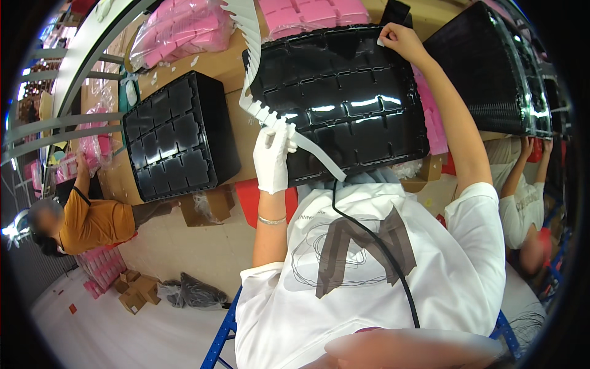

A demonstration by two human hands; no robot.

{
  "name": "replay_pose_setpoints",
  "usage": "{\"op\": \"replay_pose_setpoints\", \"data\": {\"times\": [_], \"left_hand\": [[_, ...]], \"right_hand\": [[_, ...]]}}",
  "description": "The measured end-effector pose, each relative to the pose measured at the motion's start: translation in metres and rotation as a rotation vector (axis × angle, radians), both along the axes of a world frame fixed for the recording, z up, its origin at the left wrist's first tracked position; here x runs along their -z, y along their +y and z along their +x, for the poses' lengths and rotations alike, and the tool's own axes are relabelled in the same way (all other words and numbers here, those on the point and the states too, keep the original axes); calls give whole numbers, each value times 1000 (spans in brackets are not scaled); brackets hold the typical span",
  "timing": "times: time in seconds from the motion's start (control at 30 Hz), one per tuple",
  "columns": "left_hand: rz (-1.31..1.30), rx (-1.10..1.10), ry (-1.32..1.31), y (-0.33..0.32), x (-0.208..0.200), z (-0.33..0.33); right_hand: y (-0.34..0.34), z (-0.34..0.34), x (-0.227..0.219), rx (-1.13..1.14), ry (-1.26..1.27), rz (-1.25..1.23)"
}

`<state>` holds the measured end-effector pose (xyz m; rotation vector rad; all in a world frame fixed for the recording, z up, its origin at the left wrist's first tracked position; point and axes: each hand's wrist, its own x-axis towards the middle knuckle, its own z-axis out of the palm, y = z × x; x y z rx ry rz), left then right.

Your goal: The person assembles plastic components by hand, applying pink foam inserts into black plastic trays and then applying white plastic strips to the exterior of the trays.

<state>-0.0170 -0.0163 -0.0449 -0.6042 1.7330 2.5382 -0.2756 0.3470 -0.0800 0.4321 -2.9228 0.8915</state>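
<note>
A stack of black plastic trays (344, 80) with moulded compartments lies in front of me on the table. My left hand (272, 158), in a white glove, is closed around a long white sticker strip (251, 43). The strip's upper part has a toothed edge and rises past the stack's left side; its tail crosses the near-left part of the top tray. At the far right corner of that tray, my bare right hand (402, 44) pinches a small white sticker (380, 42) against or just above the rim; which one cannot be told.
Another black tray stack (178, 138) stands to the left, and a taller one (485, 71) to the right. Bagged pink trays (184, 31) lie at the back. A co-worker in an orange top (101, 218) is at left; another person (522, 203) handles the right stack. Cardboard boxes (140, 290) sit on the floor.
</note>
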Motion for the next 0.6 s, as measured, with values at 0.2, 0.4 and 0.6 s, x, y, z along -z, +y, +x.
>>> {"op": "replay_pose_setpoints", "data": {"times": [0.2,0.4,0.6], "left_hand": [[21,-15,-12,-1,-7,-1],[20,3,-12,-4,-6,0],[40,-21,13,-3,-2,2]], "right_hand": [[-4,0,-5,31,-2,35],[2,-1,-6,-39,-70,-12],[4,16,-7,-116,-39,-142]]}}
